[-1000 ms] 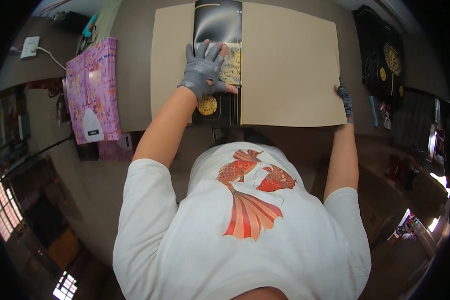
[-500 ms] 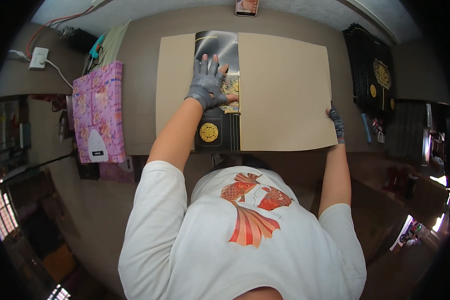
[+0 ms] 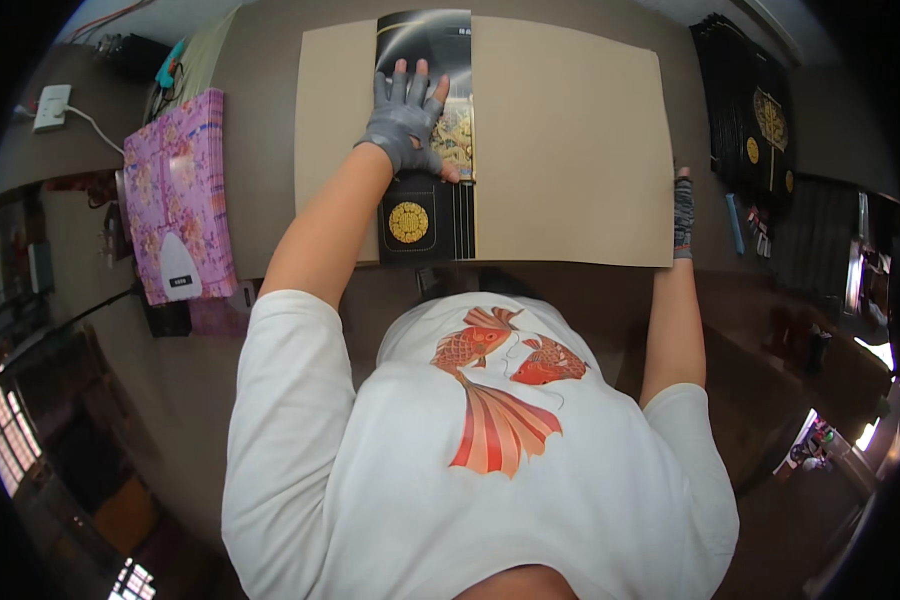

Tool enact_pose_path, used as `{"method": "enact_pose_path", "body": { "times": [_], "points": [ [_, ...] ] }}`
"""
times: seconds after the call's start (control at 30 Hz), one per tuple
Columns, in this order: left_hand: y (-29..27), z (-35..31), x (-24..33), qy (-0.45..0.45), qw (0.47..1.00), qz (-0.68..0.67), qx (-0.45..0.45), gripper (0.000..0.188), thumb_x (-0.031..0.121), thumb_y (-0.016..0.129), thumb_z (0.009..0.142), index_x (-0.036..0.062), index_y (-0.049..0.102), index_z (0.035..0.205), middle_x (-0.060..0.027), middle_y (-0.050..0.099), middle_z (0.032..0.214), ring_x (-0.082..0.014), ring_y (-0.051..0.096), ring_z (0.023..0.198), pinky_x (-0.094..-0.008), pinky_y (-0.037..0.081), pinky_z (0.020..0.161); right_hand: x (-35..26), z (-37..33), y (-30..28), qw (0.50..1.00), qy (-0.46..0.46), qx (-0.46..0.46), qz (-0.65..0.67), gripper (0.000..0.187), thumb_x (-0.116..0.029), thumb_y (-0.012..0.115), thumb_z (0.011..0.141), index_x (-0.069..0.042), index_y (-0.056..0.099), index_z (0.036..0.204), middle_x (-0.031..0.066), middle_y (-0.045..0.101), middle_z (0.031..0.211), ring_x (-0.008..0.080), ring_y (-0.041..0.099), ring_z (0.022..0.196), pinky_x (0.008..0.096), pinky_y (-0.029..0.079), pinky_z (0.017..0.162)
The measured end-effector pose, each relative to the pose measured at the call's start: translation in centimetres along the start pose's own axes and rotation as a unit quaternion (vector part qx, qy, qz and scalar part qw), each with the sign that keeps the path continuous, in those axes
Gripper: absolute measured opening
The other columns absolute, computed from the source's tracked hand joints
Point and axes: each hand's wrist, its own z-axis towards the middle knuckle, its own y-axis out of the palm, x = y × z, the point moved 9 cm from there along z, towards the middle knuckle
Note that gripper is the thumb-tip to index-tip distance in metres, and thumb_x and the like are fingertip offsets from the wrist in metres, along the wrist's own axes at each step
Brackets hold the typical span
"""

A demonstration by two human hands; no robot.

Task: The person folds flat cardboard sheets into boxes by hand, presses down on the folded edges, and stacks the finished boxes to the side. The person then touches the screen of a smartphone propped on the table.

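A wide tan cardboard sheet (image 3: 570, 150) lies across the table, its near edge at the table's front. Over its left part runs a glossy black printed cover strip (image 3: 425, 30) with a round gold medallion and a gold patterned panel. My left hand (image 3: 402, 120), in a grey fingerless glove, presses flat on this strip with fingers spread. At the sheet's right edge is my right hand (image 3: 683, 215), in a striped dark glove, seen edge-on. Its fingers point away from me, partly hidden, and no fingertip shows over the sheet; whether it touches the edge is unclear.
A pile of purple floral folded pieces (image 3: 180, 180) stands at the left, with a white power strip (image 3: 52, 108) beyond. Stacked black covers with gold medallions (image 3: 750, 110) lie at the far right. A blue tool (image 3: 735, 222) rests below them.
My view has shifted, so the sheet sits higher in the picture. My right hand's fingers have come off the sheet's right edge to just outside it. The left hand stays on the strip.
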Motion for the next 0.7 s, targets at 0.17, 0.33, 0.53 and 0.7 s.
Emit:
{"method": "enact_pose_path", "body": {
  "times": [0.17, 0.33, 0.53, 0.7],
  "points": [
    [-1.0, -0.9, 0.6, 0.029, 0.998, -0.028, 0.045, 0.138, 0.087, 0.068, 0.044, 0.0088, 0.033, 0.151, -0.017, 0.031, 0.155, -0.0359, 0.023, 0.146, -0.0561, 0.011, 0.118, -2.4, -4.8, 14.0, 0.911, -0.051, -0.363, 0.186, 0.075, -0.065, 0.04, 0.097, -0.007, 0.044, 0.145, 0.0067, 0.053, 0.14, 0.0248, 0.051, 0.126, 0.0397, 0.045, 0.104],
    [0.5, -1.7, 1.4, 0.053, 0.995, -0.047, 0.077, 0.13, 0.084, 0.07, 0.049, 0.0119, 0.035, 0.151, -0.0167, 0.029, 0.158, -0.0341, 0.019, 0.149, -0.0536, 0.013, 0.12, -1.5, -9.4, 24.5, 0.631, -0.511, -0.14, -0.567, 0.056, -0.051, 0.058, 0.095, -0.021, 0.054, 0.142, 0.0165, 0.037, 0.155, 0.0434, 0.028, 0.145, 0.0504, 0.021, 0.119],
    [0.6, -3.4, 2.1, 0.06, 0.998, -0.031, 0.001, 0.14, 0.085, 0.07, 0.046, 0.0124, 0.022, 0.156, -0.0184, 0.018, 0.162, -0.0326, 0.01, 0.152, -0.0545, 0.007, 0.12, 1.1, -5.7, 23.9, 0.626, -0.42, -0.07, -0.653, 0.066, -0.054, 0.071, 0.082, -0.033, 0.052, 0.143, 0.0177, 0.031, 0.158, 0.0457, 0.02, 0.146, 0.052, 0.02, 0.118],
    [0.4, -3.8, 1.9, 0.064, 0.998, -0.027, 0.001, 0.141, 0.085, 0.07, 0.046, 0.0105, 0.022, 0.156, -0.0182, 0.017, 0.162, -0.0319, 0.01, 0.152, -0.0541, 0.004, 0.121, 0.9, -4.6, 22.8, 0.646, -0.422, -0.074, -0.632, 0.077, -0.053, 0.069, 0.084, -0.023, 0.042, 0.15, 0.0194, 0.032, 0.157, 0.0441, 0.023, 0.146, 0.0516, 0.019, 0.119]
  ]
}}
